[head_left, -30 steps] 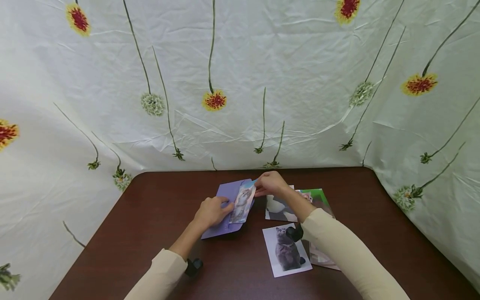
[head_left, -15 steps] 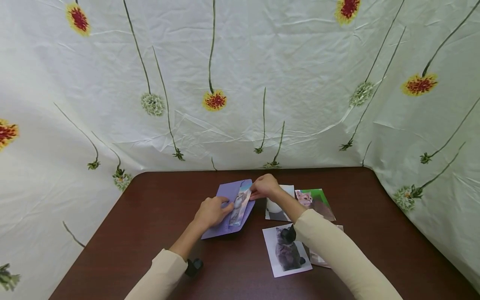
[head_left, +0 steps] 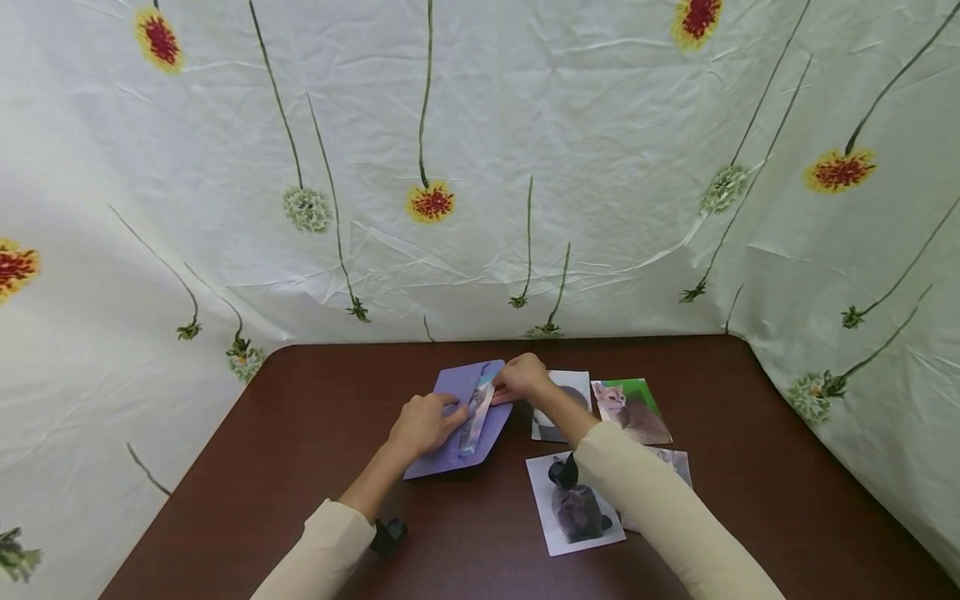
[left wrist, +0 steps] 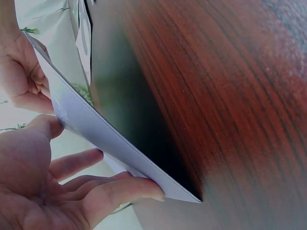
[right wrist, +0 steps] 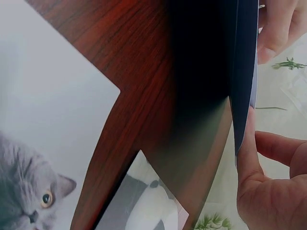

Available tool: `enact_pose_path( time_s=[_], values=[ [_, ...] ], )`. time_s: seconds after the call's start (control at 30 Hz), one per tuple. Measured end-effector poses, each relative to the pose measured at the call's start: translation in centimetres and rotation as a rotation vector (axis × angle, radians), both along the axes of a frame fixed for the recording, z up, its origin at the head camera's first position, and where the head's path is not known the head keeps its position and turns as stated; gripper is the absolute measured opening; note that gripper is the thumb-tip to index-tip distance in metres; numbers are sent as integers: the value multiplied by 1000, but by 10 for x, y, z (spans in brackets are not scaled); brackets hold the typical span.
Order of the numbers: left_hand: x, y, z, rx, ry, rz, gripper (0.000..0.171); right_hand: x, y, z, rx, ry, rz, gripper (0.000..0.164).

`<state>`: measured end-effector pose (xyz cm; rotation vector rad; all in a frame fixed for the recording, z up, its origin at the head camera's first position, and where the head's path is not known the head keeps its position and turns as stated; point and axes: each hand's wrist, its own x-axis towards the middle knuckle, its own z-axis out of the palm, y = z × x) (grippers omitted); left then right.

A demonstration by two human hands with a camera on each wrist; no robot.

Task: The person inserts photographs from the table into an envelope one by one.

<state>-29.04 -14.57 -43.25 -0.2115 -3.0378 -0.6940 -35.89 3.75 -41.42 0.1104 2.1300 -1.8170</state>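
A lavender envelope (head_left: 490, 435) lies on the table at centre in the head view, its flap side to the right. My left hand (head_left: 422, 423) rests on the envelope's left part; in the left wrist view its relaxed, spread fingers (left wrist: 115, 194) press on the face. A cat photo (head_left: 474, 423) with a pink and blue background sits partly under the pocket edge. By its upper right side, my right hand (head_left: 521, 379) pinches this photo. In the right wrist view that hand's fingers (right wrist: 248, 148) meet the envelope's edge, and the photo's inserted part is hidden.
Right of the envelope lie several photos: a grey cat on white (head_left: 577, 508), a cat on green (head_left: 633, 412), one behind the right wrist (head_left: 570, 383) and one partly under the right sleeve (head_left: 675, 462). A flower-patterned cloth (head_left: 480, 250) hangs behind the dark wooden table (head_left: 322, 400).
My right hand has moved left, sliding the photo leftward and deeper under the envelope's pocket edge, so less of it shows. The left hand stays in place.
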Motion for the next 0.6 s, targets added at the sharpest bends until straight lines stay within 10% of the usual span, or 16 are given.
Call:
enact_pose_path(
  time_s=[0.6],
  values=[
    [-1, -2, 0, 41, 36, 3, 42, 1, -18, -12, -13, 8, -56, 7]
  ],
)
